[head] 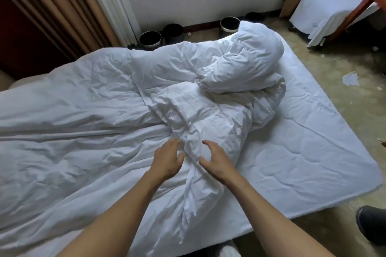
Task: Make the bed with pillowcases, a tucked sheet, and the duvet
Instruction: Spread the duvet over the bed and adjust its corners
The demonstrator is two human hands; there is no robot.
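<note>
Crumpled white fabric duvet heaped on white quilted bed; left hand, right hand flank its ridge; both grips spread.

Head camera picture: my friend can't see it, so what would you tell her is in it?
Two open hands, the left hand and the right hand, reach for a bunched fold of a crumpled white duvet on a bed. The quilted mattress shows uncovered on the right.

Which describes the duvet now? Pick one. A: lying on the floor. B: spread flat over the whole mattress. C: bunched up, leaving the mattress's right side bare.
C: the duvet heaps in folds and the mattress shows bare on the right.
</note>
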